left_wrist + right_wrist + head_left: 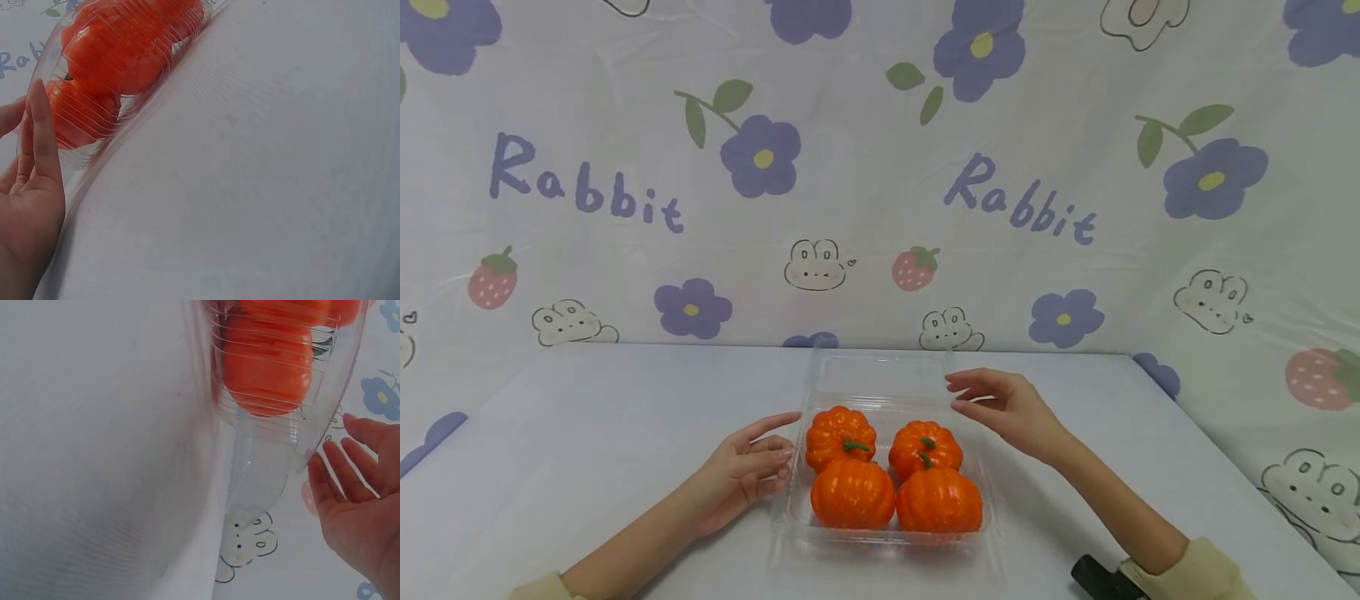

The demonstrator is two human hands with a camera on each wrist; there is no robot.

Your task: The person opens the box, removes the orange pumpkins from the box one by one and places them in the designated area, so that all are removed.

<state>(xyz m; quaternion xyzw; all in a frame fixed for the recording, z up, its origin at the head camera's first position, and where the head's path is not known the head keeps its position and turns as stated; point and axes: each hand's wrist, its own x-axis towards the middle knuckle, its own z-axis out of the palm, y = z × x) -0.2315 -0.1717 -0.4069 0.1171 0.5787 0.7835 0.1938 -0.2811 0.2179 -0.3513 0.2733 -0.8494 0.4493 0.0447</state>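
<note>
A clear plastic clamshell box stands on the white table, its lid folded back at the far side. Inside sit several orange toy pumpkins with green stems, two in front and the others behind. My left hand is at the box's left side with loosely bent fingers; the left wrist view has its fingertips by the ribbed wall, but whether they touch is unclear. Near the lid's right edge is my right hand, fingers relaxed and holding nothing. In the right wrist view its fingertips are close to the box's rim.
A black object lies by the right sleeve at the near edge, partly cut off. Behind the white table hangs a cloth printed with flowers, rabbits and strawberries.
</note>
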